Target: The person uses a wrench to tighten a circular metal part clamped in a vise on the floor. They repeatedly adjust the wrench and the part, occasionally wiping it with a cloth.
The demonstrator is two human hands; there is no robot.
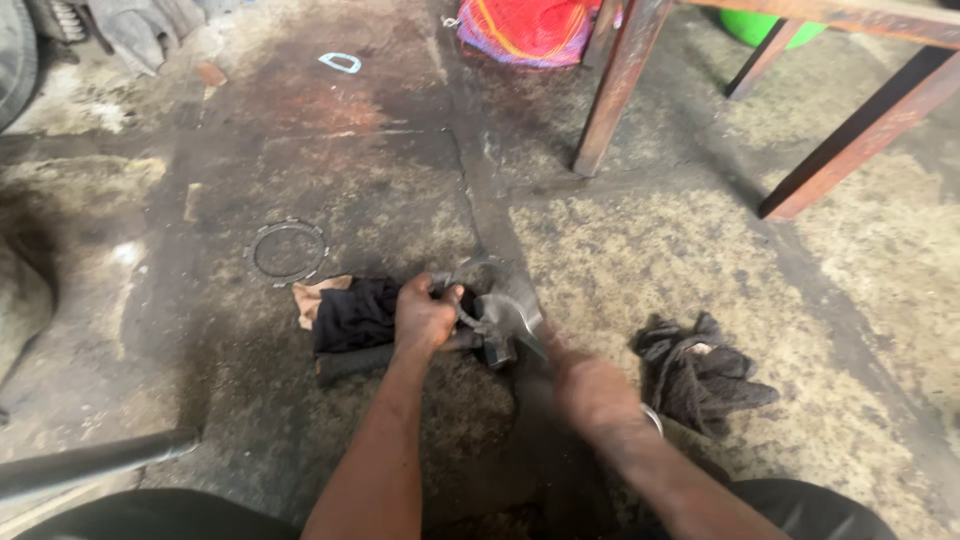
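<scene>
Nearest to the camera, two bare forearms are seen reaching forward over a stained concrete floor (640, 250). The right hand (590, 392) is blurred by motion, so it cannot be told how far its fingers are closed or whether something is held in it; a metal bracelet (652, 418) is worn at its wrist. A little farther, the left hand (425, 318) is closed firmly around a dark metal part (500, 325) that lies on the floor in the middle of the scene, partly on a black cloth (350, 315). The part is judged to be heavy, stiff and probably greasy, therefore slippery; it is best taken by its thick body or round bar, not by the thin edges. To the right a crumpled dark rag (700, 372) is lying, well apart. Farther left, a thin toothed metal ring (287, 250) rests flat. At the far side, rusty table legs (620, 85) and a red mesh bag (525, 28) are visible.
</scene>
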